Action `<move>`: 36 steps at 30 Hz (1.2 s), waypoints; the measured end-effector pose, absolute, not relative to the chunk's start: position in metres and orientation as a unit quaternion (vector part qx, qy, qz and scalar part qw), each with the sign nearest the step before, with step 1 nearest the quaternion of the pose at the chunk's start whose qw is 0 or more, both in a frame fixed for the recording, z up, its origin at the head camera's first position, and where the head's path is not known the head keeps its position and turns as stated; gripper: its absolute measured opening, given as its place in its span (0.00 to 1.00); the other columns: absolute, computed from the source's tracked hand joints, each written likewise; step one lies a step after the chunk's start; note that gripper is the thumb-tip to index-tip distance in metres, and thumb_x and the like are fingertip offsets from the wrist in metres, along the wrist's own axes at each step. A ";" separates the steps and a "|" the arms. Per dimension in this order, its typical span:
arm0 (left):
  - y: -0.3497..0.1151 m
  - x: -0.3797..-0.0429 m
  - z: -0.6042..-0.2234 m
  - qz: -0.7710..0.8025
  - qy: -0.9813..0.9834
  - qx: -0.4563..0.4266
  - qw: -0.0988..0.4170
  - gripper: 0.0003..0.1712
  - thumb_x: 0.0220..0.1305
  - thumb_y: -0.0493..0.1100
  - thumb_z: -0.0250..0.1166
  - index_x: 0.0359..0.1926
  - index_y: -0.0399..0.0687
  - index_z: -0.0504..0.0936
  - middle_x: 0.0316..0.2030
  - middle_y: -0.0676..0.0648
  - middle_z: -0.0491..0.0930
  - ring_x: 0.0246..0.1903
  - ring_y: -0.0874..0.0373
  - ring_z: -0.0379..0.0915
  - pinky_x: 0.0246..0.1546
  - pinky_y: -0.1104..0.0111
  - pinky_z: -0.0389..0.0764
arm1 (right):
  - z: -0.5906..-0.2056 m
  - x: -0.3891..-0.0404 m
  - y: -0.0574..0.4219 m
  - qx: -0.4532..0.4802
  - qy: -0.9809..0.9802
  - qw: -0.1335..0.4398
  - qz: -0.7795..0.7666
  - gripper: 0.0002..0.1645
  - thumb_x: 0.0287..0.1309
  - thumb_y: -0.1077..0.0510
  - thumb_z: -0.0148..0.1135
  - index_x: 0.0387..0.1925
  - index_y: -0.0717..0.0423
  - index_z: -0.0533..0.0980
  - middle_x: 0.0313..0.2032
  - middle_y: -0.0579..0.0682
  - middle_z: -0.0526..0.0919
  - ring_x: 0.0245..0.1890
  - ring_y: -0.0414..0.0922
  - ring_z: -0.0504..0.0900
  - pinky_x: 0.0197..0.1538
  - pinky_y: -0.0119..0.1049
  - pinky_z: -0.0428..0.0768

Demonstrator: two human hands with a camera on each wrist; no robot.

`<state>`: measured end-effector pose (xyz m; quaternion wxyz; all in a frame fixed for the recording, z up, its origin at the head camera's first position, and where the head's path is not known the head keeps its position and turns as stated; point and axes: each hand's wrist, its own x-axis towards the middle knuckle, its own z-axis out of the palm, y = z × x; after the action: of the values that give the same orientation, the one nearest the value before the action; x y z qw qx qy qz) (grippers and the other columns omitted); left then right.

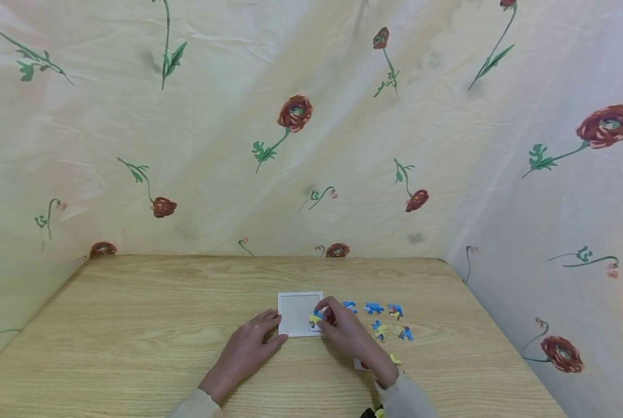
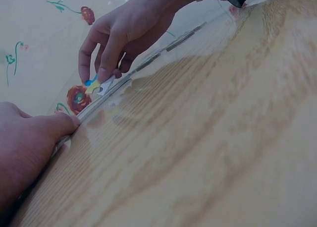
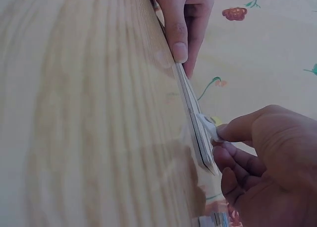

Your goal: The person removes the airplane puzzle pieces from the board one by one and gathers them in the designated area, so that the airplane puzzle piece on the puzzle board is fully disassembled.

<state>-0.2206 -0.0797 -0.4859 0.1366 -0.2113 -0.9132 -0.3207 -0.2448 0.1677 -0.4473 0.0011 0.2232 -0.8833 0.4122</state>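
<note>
A white square puzzle frame (image 1: 301, 294) lies on the wooden table. At its left edge rests my left hand (image 1: 252, 342), thumb at the lower left corner and fingers along the side. My right hand (image 1: 345, 332) pinches a puzzle piece (image 1: 313, 321) coloured yellow, blue and white over the frame's lower right part. In the left wrist view that piece (image 2: 100, 85) is tilted between thumb and fingers. The right wrist view shows its pale edge (image 3: 212, 129) close to the frame's rim (image 3: 195, 123); whether they touch, I cannot tell.
Several loose puzzle pieces (image 1: 374, 308) lie in rows right of the frame. More pieces, one with red (image 1: 362, 364), are partly hidden under the right forearm. A dark and yellow object (image 1: 379, 413) shows at the bottom edge. Flowered cloth (image 1: 212, 145) hangs behind the table.
</note>
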 end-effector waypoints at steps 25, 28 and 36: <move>-0.079 -0.221 -0.486 -0.326 -0.911 -0.211 0.141 0.26 0.69 0.51 0.70 0.58 0.35 0.85 0.62 0.37 0.80 0.63 0.40 0.75 0.61 0.45 0.77 | -0.445 -0.238 0.191 0.194 -0.865 -0.001 0.462 0.12 0.68 0.70 0.62 0.51 0.61 0.74 0.35 0.48 0.76 0.34 0.44 0.74 0.34 0.29 0.73; -0.079 -0.221 -0.487 -0.326 -0.911 -0.212 0.141 0.26 0.69 0.51 0.70 0.58 0.36 0.85 0.62 0.37 0.80 0.64 0.40 0.75 0.61 0.45 0.77 | -0.445 -0.236 0.195 0.199 -0.866 0.006 0.459 0.12 0.68 0.70 0.62 0.51 0.61 0.74 0.35 0.48 0.77 0.33 0.43 0.74 0.34 0.29 0.73; -0.080 -0.221 -0.489 -0.328 -0.910 -0.211 0.143 0.26 0.69 0.51 0.70 0.58 0.36 0.85 0.62 0.38 0.80 0.64 0.41 0.75 0.61 0.45 0.76 | -0.446 -0.233 0.204 0.205 -0.866 0.009 0.456 0.12 0.68 0.71 0.61 0.51 0.63 0.74 0.35 0.49 0.75 0.33 0.42 0.74 0.34 0.28 0.74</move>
<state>-0.2212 -0.0800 -0.4888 0.1432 -0.2106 -0.9096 -0.3283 -0.2329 0.2037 -0.4464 0.0086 0.2054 -0.8658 0.4562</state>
